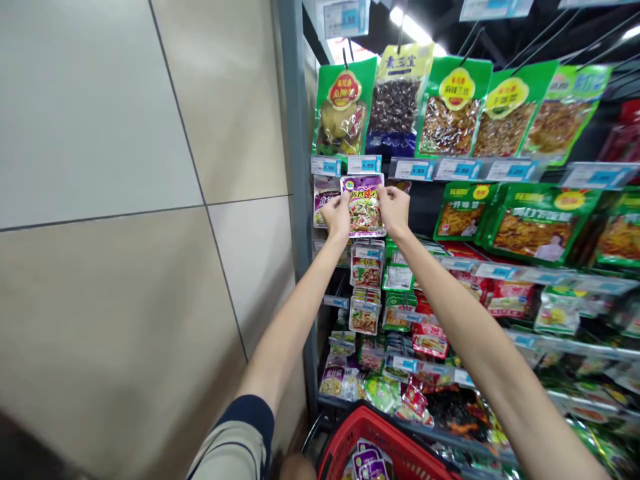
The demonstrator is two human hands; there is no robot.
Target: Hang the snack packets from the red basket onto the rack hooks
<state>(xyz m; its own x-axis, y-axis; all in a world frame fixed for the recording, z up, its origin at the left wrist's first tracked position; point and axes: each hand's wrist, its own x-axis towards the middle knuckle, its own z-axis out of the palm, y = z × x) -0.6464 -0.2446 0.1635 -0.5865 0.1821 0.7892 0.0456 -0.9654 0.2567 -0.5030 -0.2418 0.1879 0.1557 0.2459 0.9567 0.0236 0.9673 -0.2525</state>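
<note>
Both arms reach forward to a purple-and-white food packet [365, 208] in front of the hanging rack. My left hand [337, 216] pinches the packet's left edge, and my right hand [395, 209] grips its right edge near the upper corner. The packet is upright with its printed front facing me. Just behind my left hand hangs another purple packet [324, 193], partly covered. Price tags [365, 165] run along the shelf strip right above the held packet.
Green food bags [345, 107] hang in the upper row. A grey post [295, 133] and a tiled wall [125, 300] stand to the left. Below is a red shopping basket [405, 447] with several purple packets [370, 461] inside. More packaged foods [540, 220] fill the rack to the right.
</note>
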